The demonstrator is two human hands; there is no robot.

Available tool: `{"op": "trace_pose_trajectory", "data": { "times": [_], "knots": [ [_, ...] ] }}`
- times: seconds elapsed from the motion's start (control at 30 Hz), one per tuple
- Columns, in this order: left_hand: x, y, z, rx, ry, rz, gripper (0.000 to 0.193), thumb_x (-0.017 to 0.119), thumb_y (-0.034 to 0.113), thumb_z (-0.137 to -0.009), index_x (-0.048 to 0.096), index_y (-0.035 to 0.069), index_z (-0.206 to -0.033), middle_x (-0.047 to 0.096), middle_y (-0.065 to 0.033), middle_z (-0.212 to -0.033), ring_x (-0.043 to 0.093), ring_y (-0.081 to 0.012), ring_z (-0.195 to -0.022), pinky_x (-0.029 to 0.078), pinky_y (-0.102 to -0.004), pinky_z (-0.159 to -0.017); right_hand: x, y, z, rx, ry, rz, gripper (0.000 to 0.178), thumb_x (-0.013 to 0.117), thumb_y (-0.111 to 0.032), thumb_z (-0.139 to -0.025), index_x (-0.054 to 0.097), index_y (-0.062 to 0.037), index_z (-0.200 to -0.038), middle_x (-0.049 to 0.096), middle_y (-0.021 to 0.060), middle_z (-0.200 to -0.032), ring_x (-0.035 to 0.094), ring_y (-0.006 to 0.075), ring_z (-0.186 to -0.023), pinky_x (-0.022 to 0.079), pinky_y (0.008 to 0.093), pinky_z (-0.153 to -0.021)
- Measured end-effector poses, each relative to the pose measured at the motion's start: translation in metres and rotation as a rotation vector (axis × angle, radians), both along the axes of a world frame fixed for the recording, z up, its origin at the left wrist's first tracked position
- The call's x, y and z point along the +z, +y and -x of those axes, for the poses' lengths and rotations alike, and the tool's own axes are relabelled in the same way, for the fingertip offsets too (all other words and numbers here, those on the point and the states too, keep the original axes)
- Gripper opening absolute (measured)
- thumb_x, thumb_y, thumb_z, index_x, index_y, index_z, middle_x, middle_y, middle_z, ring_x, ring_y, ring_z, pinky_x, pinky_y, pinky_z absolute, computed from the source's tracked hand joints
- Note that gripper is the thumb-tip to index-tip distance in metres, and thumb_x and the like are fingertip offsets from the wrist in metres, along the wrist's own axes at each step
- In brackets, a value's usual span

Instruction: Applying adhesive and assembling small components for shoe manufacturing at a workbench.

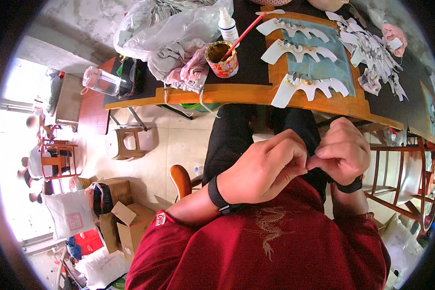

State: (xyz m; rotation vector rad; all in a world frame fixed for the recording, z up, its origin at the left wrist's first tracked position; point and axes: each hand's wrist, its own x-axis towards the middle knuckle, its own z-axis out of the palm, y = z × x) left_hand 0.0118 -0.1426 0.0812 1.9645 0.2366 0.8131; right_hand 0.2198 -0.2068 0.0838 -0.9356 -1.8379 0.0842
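My left hand [262, 169] and my right hand [344, 149] meet over my lap, in front of the table edge. Both are closed, thumb against curled fingers, and their tips almost touch. Whatever sits in the two pinches is hidden or too small to make out. Beyond them, three white scalloped cutouts, a near one [308, 89], a middle one [298, 51] and a far one [293, 29], lie in a column across a blue-grey sheet [319, 67]. Small shiny or brownish bits dot their scalloped edges.
A red-patterned tub [223, 66] of brown paste holds a red stick [246, 35]. Near it are a white bottle [228, 28], pinkish cloth [179, 65] and a plastic bag [179, 31]. More white cutouts [372, 53] pile up at right. A stool [126, 144] and cardboard boxes [135, 227] stand left.
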Motion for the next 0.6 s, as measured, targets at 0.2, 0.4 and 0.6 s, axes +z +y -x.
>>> {"op": "trace_pose_trajectory", "data": {
  "times": [0.2, 0.4, 0.6],
  "knots": [
    [0.002, 0.004, 0.004, -0.043, -0.058, 0.153, 0.02, 0.072, 0.005, -0.086, 0.054, 0.005, -0.093, 0.06, -0.0091, -0.089, 0.061, -0.0262, -0.083, 0.049, -0.0349, -0.073, 0.005, -0.003, -0.005, 0.024, 0.119, 0.015, 0.037, 0.091, -0.024, -0.065, 0.065, -0.0132, -0.088, 0.063, -0.0023, -0.071, 0.058, 0.0158, -0.058, 0.039, 0.0305, -0.055],
    [0.006, -0.001, 0.002, 0.028, -0.122, 0.152, 0.014, 0.077, 0.016, -0.085, 0.069, 0.006, -0.089, 0.067, -0.0087, -0.083, 0.065, -0.0234, -0.078, 0.051, -0.0333, -0.07, 0.005, -0.004, -0.002, 0.034, 0.127, -0.001, 0.036, 0.091, -0.025, -0.065, 0.065, -0.0124, -0.087, 0.063, -0.002, -0.07, 0.057, 0.0148, -0.058, 0.038, 0.0297, -0.054],
    [0.005, -0.01, -0.006, 0.082, -0.195, 0.101, 0.027, 0.088, 0.014, -0.072, 0.069, 0.007, -0.09, 0.069, -0.0082, -0.085, 0.067, -0.0238, -0.081, 0.052, -0.033, -0.07, 0.005, -0.004, 0.0, 0.043, 0.116, 0.004, 0.037, 0.091, -0.025, -0.065, 0.065, -0.0126, -0.088, 0.063, -0.0023, -0.07, 0.057, 0.0153, -0.057, 0.038, 0.0303, -0.054]
  ]
}}
